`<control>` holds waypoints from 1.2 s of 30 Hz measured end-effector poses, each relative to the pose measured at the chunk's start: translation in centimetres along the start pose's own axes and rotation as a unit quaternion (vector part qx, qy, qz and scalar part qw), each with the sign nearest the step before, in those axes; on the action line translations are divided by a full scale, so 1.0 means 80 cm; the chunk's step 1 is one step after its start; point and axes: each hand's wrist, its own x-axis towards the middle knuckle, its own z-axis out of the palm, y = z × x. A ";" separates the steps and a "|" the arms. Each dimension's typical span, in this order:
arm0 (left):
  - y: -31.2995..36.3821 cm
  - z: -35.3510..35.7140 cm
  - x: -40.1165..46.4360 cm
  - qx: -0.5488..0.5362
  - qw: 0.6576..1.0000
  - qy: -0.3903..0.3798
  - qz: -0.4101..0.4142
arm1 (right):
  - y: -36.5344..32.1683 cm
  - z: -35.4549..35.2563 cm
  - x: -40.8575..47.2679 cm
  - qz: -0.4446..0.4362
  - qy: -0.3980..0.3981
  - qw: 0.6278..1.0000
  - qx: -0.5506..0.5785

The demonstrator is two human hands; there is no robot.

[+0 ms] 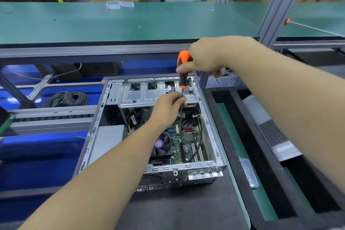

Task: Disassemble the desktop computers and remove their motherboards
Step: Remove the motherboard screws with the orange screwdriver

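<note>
Head view: right hand grips screwdriver, left hand pinches its shaft above motherboard, beside drive cage

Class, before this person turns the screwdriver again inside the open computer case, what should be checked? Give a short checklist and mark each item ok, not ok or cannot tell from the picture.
1. Right hand grips the screwdriver firmly by its orange and black handle: ok.
2. Left hand steadies the shaft by pinching it: ok.
3. Tip seated in a screw on the motherboard: cannot tell, the tip is too small to make out.
4. Shaft close to upright over the board: ok.
5. Black cable clear of the work spot: not ok, it loops over the board just beside the shaft.
6. Computer case lies flat with its side open: ok.
</note>
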 end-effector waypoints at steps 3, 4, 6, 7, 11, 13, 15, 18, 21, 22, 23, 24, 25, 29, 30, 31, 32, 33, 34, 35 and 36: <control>-0.002 -0.001 -0.002 -0.001 1.000 -0.002 -0.006 | 0.001 0.003 0.003 -0.047 0.024 0.996 0.069; -0.002 -0.001 -0.003 -0.001 1.000 0.001 -0.008 | -0.003 0.001 0.003 -0.035 0.038 0.996 0.079; -0.003 0.000 -0.001 0.006 1.000 0.000 -0.008 | -0.010 -0.001 0.005 0.001 0.046 0.997 0.055; -0.002 0.002 0.000 0.013 1.000 -0.004 -0.007 | -0.010 0.000 0.008 -0.004 0.040 0.998 0.038; -0.009 0.011 -0.007 0.031 0.999 -0.029 -0.018 | -0.015 -0.004 0.009 -0.040 -0.005 0.999 0.005; -0.014 0.018 -0.012 0.030 0.998 -0.037 -0.029 | -0.018 -0.003 0.006 0.001 -0.012 1.000 -0.026; -0.017 0.022 -0.014 0.023 0.998 -0.037 -0.035 | -0.015 0.003 0.009 -0.022 0.002 0.999 -0.042; -0.017 0.023 -0.012 0.033 0.998 -0.028 -0.041 | -0.014 -0.001 0.007 -0.031 0.008 0.999 -0.025; -0.019 0.027 -0.010 0.048 0.998 -0.030 -0.033 | -0.012 -0.001 0.007 -0.007 0.005 1.000 -0.030; -0.020 0.028 -0.010 0.052 0.998 -0.026 -0.032 | -0.012 0.001 0.008 -0.028 0.010 0.999 -0.034; -0.022 0.029 -0.010 0.055 0.998 -0.018 -0.032 | -0.013 0.001 0.007 -0.047 0.013 0.998 -0.031; -0.024 0.029 -0.011 0.056 0.998 -0.011 -0.034 | -0.014 0.000 0.005 -0.044 0.017 0.999 -0.024; -0.026 0.029 -0.011 0.057 0.998 -0.007 -0.034 | -0.014 -0.002 0.003 -0.029 0.017 0.999 -0.013; -0.028 0.030 -0.009 0.063 0.997 -0.009 -0.034 | -0.013 -0.005 0.007 -0.044 0.003 0.999 -0.024; -0.028 0.030 -0.009 0.061 0.997 -0.008 -0.035 | -0.015 -0.006 0.006 -0.037 -0.004 0.999 -0.024; -0.028 0.030 -0.009 0.057 0.998 -0.009 -0.037 | -0.016 -0.009 0.004 -0.019 -0.007 1.000 -0.021; -0.029 0.030 -0.009 0.052 0.998 -0.011 -0.038 | -0.015 -0.009 0.004 -0.005 -0.001 1.000 -0.025; -0.030 0.031 -0.009 0.049 0.998 -0.012 -0.040 | -0.014 -0.007 0.005 -0.009 0.005 0.999 -0.031; -0.030 0.031 -0.009 0.049 0.998 -0.012 -0.041 | -0.014 -0.005 0.006 -0.022 0.006 0.999 -0.045; -0.031 0.031 -0.009 0.050 0.998 -0.010 -0.041 | -0.015 -0.003 0.007 -0.041 -0.002 0.998 -0.047; -0.031 0.031 -0.008 0.053 0.998 -0.009 -0.041 | -0.016 -0.003 0.007 -0.044 -0.009 0.998 -0.047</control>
